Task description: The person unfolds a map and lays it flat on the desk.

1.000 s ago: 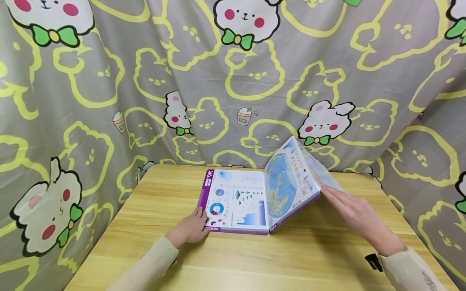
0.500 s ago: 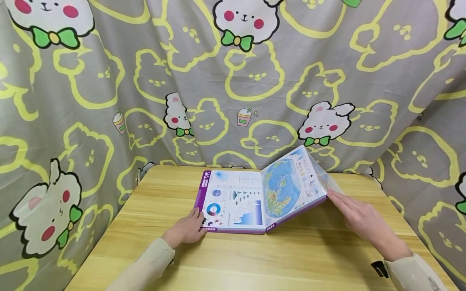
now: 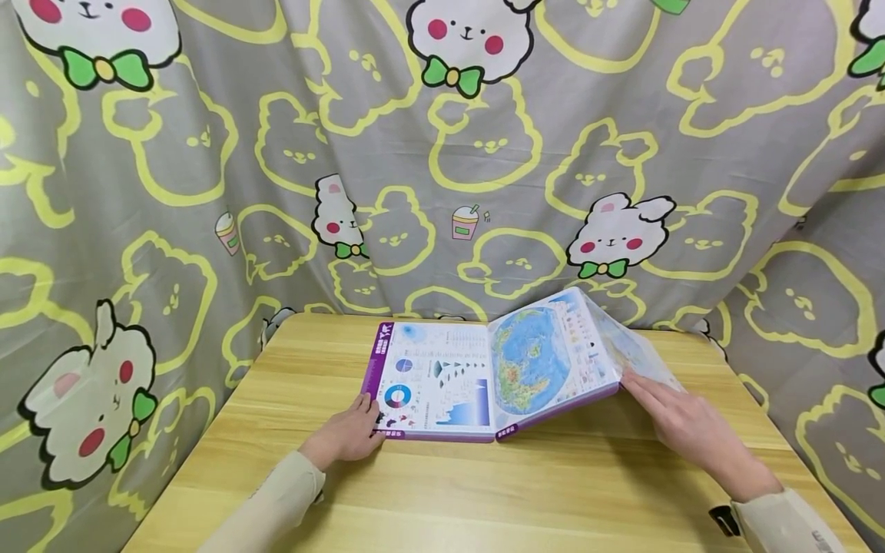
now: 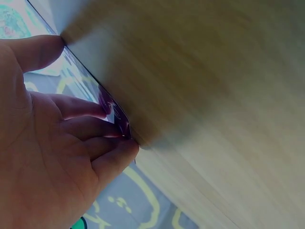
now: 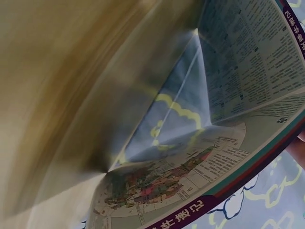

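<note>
A folding map (image 3: 442,338) with purple edges lies partly unfolded on the table. Its left panel, printed with charts, is flat; the world map panel (image 3: 532,361) slants upward to the right, and a further fold hangs behind it. My left hand (image 3: 339,438) rests at the front left corner, fingertips over the purple margin and thumb along the front edge. My right hand (image 3: 681,422) holds the raised panel by its right front corner, its thumb hidden. From below, the right wrist view shows the printed underside (image 5: 157,186) bent into a hollow between folds.
The light wooden table (image 3: 442,499) reaches back to a grey curtain (image 3: 415,153) with cartoon bears and rabbits. Curtain also hangs at both sides. A dark strap (image 3: 724,521) sticks out by the right sleeve (image 3: 781,522).
The world map panel has come down toward the right and lies flatter. The whole map has slid left, along with my left hand; my right hand has moved slightly right and down.
</note>
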The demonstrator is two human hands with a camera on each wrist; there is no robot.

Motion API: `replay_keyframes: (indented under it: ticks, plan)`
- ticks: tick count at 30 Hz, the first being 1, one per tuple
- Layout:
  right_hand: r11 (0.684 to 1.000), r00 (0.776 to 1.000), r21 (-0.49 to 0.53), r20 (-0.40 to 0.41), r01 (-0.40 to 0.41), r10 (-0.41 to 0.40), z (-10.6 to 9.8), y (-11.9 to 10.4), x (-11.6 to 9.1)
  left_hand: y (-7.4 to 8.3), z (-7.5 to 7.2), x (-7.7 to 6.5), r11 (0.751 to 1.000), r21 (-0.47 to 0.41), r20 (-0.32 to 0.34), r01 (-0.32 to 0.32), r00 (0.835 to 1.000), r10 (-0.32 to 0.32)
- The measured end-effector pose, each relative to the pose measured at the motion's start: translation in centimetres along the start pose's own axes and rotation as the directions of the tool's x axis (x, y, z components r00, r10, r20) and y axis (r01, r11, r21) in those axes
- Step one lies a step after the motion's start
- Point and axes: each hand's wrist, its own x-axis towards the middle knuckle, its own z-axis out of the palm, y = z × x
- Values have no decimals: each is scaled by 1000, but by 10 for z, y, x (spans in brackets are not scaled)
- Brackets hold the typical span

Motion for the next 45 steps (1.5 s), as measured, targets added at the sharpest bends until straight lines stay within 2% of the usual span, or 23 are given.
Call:
replay_keyframes:
  ticks: [16, 31, 39, 45]
  plan:
    - [1000, 1000, 12, 5, 19, -19, 14, 2, -13, -8, -5, -3, 999, -32, 4, 37, 999, -37]
    - [999, 998, 34, 57, 23, -24, 23, -2, -23, -19, -8, -5, 996, -50, 12, 76, 997, -76]
    - [999, 991, 50, 137, -3, -4, 30, -6, -33, -27, -6, -5, 994, -63, 0, 85, 996, -85]
    - [996, 969, 89, 249, -26, 3, 32, -7, -39, -31, -7, -5, 994, -67, 3, 82, 997, -82]
